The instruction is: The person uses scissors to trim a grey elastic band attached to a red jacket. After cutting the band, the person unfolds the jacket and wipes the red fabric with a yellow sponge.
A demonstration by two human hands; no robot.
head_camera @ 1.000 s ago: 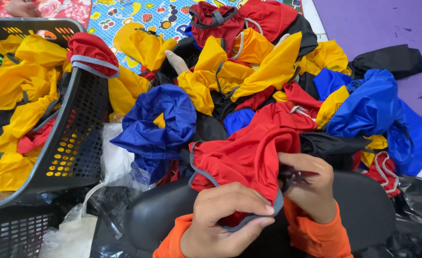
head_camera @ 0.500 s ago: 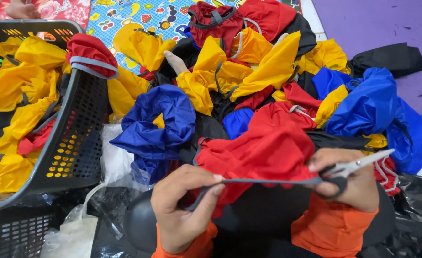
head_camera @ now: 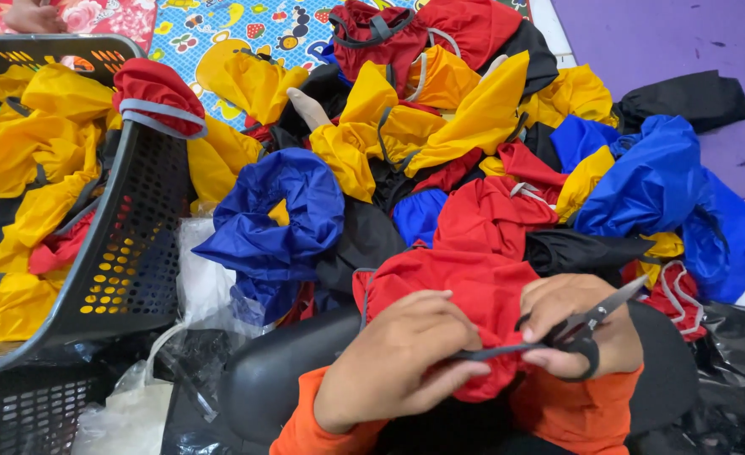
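The left hand (head_camera: 398, 358) covers part of the red garment's (head_camera: 465, 295) grey band. The black basket (head_camera: 128, 253) runs off the left edge, and the scissors' (head_camera: 587, 324) handles hide inside the right hand (head_camera: 575, 324).

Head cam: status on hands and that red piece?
Left hand pinches grey strap of red fabric piece. Right hand grips black scissors, jaws at the strap. Pile of red, yellow, blue pieces crowds behind.
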